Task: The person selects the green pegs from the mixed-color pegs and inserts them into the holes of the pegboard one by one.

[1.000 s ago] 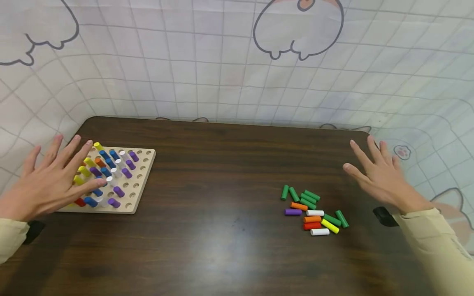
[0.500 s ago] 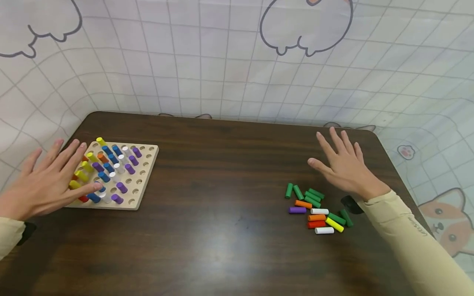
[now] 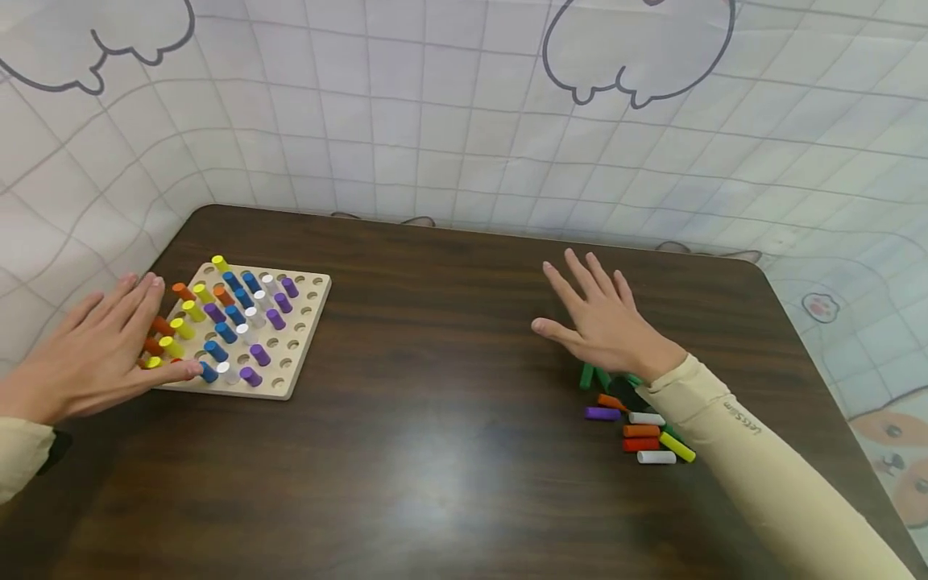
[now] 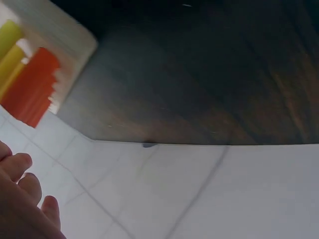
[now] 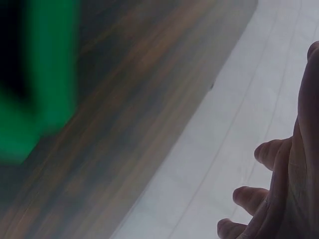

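My left hand [image 3: 94, 350] is over the left edge of a wooden pegboard [image 3: 290, 380], its fingers straight, holding nothing and hiding part of the board. Upright pegs stand in rows there: yellow [image 3: 183, 328], blue [image 3: 215, 350], white [image 3: 254, 317] and purple [image 3: 259, 354], with some orange and red. An orange-red peg [image 4: 32, 87] looms in the left wrist view. Fingers spread and nothing held, my right hand [image 3: 612, 322] is above loose pegs, covering some green ones [image 3: 586, 375]. A blurred green peg [image 5: 52, 59] appears close up in the right wrist view.
Other loose pegs lie on the dark table [image 3: 420, 387] at right: purple [image 3: 602, 413], orange [image 3: 641, 431], red [image 3: 641, 444], white [image 3: 656, 457] and yellow [image 3: 677, 447]. A pale grid-patterned cloth [image 3: 435, 121] rises behind the table's far edge.
My right hand has moved left from the table's right edge to above the loose pegs, staying spread. The head view has shifted slightly; my left hand stays at the pegboard with its fingers closer together.
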### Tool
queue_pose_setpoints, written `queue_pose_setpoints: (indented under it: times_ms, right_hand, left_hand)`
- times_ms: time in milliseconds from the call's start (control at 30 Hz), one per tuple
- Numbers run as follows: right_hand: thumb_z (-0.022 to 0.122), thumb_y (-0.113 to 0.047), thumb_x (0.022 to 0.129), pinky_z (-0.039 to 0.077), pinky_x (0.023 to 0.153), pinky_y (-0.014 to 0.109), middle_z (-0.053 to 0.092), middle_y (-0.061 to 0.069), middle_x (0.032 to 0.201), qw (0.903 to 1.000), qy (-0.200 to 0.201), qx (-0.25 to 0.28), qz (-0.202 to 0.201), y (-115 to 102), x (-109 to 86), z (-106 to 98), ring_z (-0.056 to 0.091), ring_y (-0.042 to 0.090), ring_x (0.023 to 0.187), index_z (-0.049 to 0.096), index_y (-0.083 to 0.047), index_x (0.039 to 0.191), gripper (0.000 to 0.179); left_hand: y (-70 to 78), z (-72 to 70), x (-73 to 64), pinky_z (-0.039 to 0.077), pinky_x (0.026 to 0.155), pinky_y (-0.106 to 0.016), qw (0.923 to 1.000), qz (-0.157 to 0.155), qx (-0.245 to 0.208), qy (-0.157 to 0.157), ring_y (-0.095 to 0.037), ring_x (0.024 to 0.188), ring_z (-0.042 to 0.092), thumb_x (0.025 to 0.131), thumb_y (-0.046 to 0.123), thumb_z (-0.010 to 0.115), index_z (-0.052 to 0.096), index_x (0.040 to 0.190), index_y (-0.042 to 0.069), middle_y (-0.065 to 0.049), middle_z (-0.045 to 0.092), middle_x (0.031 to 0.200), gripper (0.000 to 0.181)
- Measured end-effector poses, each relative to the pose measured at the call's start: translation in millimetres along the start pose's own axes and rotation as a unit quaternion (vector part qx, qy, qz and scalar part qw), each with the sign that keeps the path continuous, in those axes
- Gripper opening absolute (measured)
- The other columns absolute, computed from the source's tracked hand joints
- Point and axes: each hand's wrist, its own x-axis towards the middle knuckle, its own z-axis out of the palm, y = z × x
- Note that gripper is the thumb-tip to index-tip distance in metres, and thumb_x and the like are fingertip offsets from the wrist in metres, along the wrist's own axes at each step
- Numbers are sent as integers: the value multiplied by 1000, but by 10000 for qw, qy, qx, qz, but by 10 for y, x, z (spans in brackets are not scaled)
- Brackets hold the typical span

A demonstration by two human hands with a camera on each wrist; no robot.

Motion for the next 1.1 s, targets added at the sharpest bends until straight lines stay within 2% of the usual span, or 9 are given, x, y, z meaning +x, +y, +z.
queue_pose_setpoints:
  times_ms: [100, 200, 300, 467, 600, 833, 1100]
  right_hand:
    - [37, -74, 101, -2, 128, 73, -10, 7, 176, 9998, -90, -19, -176, -189, 121, 33, -8, 40, 164, 3, -29, 168, 88]
    - [37, -76, 100, -2, 128, 72, -9, 6, 177, 9994, -139, -18, -332, -375, 231, 64, -7, 39, 164, 3, -30, 168, 88]
    - [38, -74, 100, 0, 129, 72, -6, 7, 177, 9986, -182, -73, -482, -554, 325, 108, -6, 38, 164, 4, -30, 168, 87]
    - [38, -73, 101, 2, 130, 71, -3, 10, 177, 9964, -366, -182, -737, -869, 483, 175, -3, 37, 164, 6, -30, 168, 86]
    - [37, -76, 100, 2, 131, 69, -3, 6, 177, 9960, -412, -119, -785, -1102, 649, 188, -4, 34, 165, 5, -32, 168, 87]
    - [35, -77, 99, 2, 132, 67, -5, 3, 177, 9936, -611, -87, -945, -1428, 903, 294, -3, 34, 165, 4, -33, 168, 87]
    - [33, -80, 98, 3, 133, 64, -2, 4, 178, 9903, -898, -158, -1052, -1881, 1122, 452, -2, 31, 165, 4, -32, 168, 89]
  left_hand:
    - [-68, 25, -39, -11, 132, -59, 10000, 35, -36, 67, -49, 160, 6, 88, 74, 61, 4, 163, -6, -34, 10, 169, 124]
    - [-128, 46, -59, -10, 133, -57, 9997, 69, -245, -14, -50, 159, 7, 88, 72, 64, 2, 163, -7, -36, 10, 168, 125]
    - [-167, 54, -63, -8, 133, -58, 9987, 49, -473, -202, -52, 159, 3, 88, 70, 65, -1, 162, -8, -38, 6, 167, 126]
    - [-220, 80, -68, 5, 129, -68, 9962, -46, -682, -547, -57, 156, 4, 90, 70, 64, -3, 160, -11, -41, 3, 166, 126]
    - [-285, 117, -96, 11, 126, -72, 9934, -107, -795, -824, -58, 156, 3, 93, 68, 60, -2, 160, -12, -41, 1, 166, 121]
    - [-372, 189, -112, 11, 123, -76, 9907, -86, -757, -1130, -52, 158, -10, 94, 70, 58, -7, 161, -5, -33, -8, 169, 121]
    - [-349, 290, -76, 6, 124, -75, 9889, 82, -799, -1251, -51, 157, -15, 91, 71, 62, -7, 161, -6, -29, -16, 170, 125]
